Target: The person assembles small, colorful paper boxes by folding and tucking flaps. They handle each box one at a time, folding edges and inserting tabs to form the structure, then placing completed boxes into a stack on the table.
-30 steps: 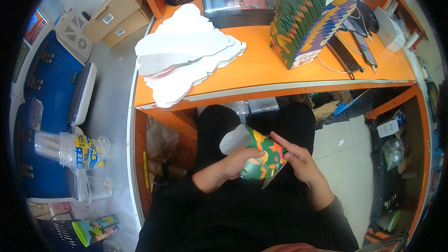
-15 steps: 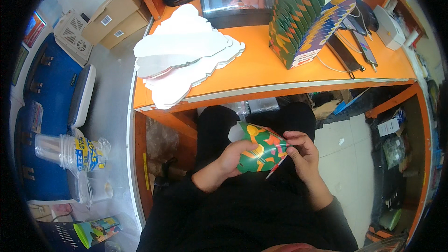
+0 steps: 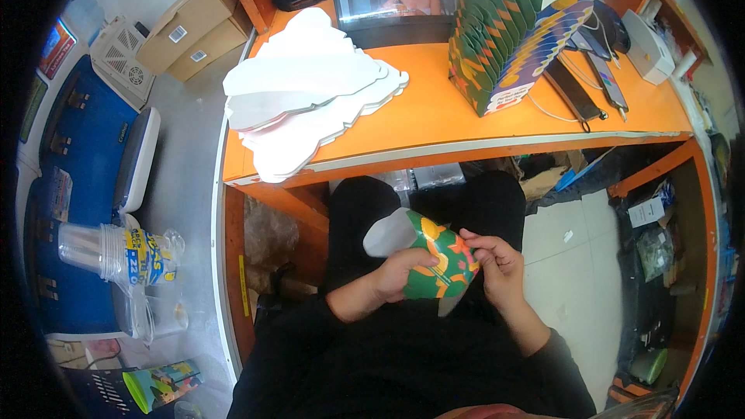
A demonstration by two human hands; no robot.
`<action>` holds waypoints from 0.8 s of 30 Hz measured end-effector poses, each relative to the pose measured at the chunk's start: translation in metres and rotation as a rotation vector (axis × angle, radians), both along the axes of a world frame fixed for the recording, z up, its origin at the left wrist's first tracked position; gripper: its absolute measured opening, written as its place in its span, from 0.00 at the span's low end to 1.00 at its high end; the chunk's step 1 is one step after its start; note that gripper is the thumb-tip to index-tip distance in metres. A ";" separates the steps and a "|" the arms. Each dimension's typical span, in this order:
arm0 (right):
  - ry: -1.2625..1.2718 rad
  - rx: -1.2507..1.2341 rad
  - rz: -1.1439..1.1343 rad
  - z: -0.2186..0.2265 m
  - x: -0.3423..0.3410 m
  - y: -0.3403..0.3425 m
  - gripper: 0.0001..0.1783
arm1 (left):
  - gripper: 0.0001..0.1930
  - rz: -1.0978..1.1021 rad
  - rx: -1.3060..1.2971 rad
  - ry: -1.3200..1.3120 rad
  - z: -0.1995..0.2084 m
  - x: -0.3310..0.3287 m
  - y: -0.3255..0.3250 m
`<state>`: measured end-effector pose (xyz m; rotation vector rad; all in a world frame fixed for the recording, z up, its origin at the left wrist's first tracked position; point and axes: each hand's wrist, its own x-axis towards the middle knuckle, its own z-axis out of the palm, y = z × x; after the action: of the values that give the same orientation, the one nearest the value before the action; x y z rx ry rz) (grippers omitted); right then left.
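Pinching a curved green patterned card, both hands are half-curled.

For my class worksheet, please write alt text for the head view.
A person's left hand holds a curved green patterned card piece while the right hand pinches its edge, in front of an orange desk. On it are white cut-out sheets, a screen and nested patterned cards.

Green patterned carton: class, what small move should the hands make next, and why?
Probably the right hand should fold in the pale flap, since it sticks out below the green patterned carton. The left hand holds the carton with its thumb across the front, so the right hand's fingers, at the carton's right end, seem better placed to reach it.
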<state>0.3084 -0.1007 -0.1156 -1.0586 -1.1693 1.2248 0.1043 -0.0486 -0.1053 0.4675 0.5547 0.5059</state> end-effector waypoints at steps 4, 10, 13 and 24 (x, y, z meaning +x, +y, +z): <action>0.066 -0.023 -0.040 0.006 -0.002 0.006 0.16 | 0.30 -0.036 -0.084 -0.123 -0.008 -0.006 0.005; 0.281 -0.201 0.061 0.012 0.003 0.003 0.24 | 0.32 -0.065 -0.131 -0.169 -0.020 -0.008 0.002; 0.227 -0.206 0.084 0.008 0.005 0.004 0.26 | 0.32 -0.034 -0.045 -0.141 -0.011 -0.006 -0.002; 0.121 -0.163 0.243 0.031 0.018 0.004 0.27 | 0.33 -0.034 -0.039 -0.146 -0.008 -0.012 0.001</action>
<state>0.3268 -0.0966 -0.0851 -0.9659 -1.1427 1.5748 0.0928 -0.0472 -0.1137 0.3986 0.4154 0.4919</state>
